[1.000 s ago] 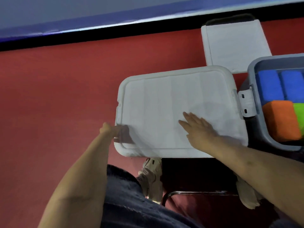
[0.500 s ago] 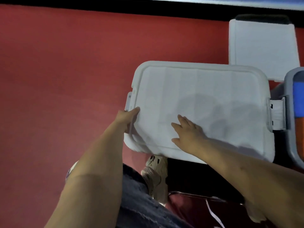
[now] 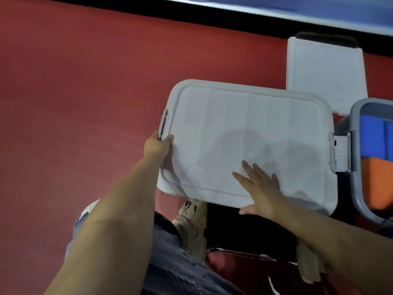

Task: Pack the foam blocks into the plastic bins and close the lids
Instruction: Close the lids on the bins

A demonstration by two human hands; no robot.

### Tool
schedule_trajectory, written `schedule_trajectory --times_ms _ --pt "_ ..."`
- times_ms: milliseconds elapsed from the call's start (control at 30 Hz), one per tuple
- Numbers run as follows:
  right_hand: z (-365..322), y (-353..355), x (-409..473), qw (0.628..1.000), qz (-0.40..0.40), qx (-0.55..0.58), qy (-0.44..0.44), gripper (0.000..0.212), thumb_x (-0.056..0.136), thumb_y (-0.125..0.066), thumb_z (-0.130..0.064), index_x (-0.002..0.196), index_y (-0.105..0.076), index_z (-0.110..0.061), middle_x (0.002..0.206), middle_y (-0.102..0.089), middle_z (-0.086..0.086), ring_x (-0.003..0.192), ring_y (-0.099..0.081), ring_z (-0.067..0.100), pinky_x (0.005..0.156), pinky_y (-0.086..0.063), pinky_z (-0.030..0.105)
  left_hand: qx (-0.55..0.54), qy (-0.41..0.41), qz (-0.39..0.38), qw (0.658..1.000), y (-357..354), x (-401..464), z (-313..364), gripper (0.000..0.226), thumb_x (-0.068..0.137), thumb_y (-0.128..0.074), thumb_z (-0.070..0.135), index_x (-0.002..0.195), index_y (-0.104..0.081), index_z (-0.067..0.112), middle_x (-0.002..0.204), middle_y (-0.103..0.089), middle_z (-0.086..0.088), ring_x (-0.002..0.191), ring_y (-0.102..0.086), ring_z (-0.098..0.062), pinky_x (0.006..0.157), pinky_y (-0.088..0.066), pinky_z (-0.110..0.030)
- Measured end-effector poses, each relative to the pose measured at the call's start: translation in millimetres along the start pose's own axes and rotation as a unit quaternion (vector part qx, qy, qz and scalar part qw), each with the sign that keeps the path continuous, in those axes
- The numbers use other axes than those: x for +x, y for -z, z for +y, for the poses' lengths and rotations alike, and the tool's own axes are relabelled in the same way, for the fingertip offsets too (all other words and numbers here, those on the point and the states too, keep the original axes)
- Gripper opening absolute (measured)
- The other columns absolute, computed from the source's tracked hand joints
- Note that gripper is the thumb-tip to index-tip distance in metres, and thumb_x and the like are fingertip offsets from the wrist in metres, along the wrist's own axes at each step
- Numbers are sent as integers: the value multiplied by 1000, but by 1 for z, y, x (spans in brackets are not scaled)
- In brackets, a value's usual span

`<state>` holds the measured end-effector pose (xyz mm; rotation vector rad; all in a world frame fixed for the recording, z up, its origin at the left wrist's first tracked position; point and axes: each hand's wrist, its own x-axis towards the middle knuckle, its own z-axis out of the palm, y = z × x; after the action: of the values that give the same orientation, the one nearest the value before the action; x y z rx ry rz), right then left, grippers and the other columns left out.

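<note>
A white lid (image 3: pixel 244 128) covers a plastic bin in the middle of the view. My left hand (image 3: pixel 157 145) grips the lid's left edge just below the left latch (image 3: pixel 164 122), thumb on top. Spread flat, my right hand (image 3: pixel 260 188) presses on the lid near its front edge. A second latch (image 3: pixel 341 153) shows on the lid's right side. To the right stands an open grey bin (image 3: pixel 357 167) holding blue foam blocks (image 3: pixel 373 137) and an orange foam block (image 3: pixel 380 184).
A second white lid (image 3: pixel 325 75) lies on the red floor (image 3: pixel 74 103) behind the bins. My shoe (image 3: pixel 192 222) and a metal chair frame (image 3: pixel 244 253) are below the bin. A dark baseboard runs along the top.
My left hand has shifted up the lid's left edge toward the latch. My right hand has slid right along the front of the lid. The view has swung left a little.
</note>
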<state>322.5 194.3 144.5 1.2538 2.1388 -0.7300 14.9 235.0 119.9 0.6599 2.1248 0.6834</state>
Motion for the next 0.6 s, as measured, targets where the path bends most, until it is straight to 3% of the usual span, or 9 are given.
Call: schedule_trajectory --times_ms 167,333,467,600 --pt "48 -14 -29 993 -12 -16 -118 126 65 -69 -67 140 28 -41 146 44 1 143 25 24 110 -12 63 37 27 21 999 -5 10 0 46 91 -58 33 132 -53 13 128 -60 -8 116 -56 -33 100 -45 -40" --pt "81 -18 -46 993 -33 -65 -89 124 71 -69 -60 127 40 -43 142 49 -3 142 26 28 105 -22 66 150 -2 33 988 -13 7 4 33 97 -47 29 117 -52 3 116 -60 -19 107 -56 -40 79 -41 -39" --pt "79 -19 -46 994 -35 -62 -80 119 76 -67 -56 130 38 -39 144 47 -2 141 28 29 105 -18 68 188 -10 36 981 -12 10 1 26 98 -45 33 99 -50 8 108 -62 -19 103 -55 -40 87 -45 -41" --pt "76 -19 -42 994 -42 -63 -79 116 79 -64 -56 128 40 -39 142 49 -2 139 32 29 105 -15 70 212 -10 46 976 -9 18 1 31 99 -41 37 106 -51 9 108 -61 -19 110 -48 -41 81 -40 -41"
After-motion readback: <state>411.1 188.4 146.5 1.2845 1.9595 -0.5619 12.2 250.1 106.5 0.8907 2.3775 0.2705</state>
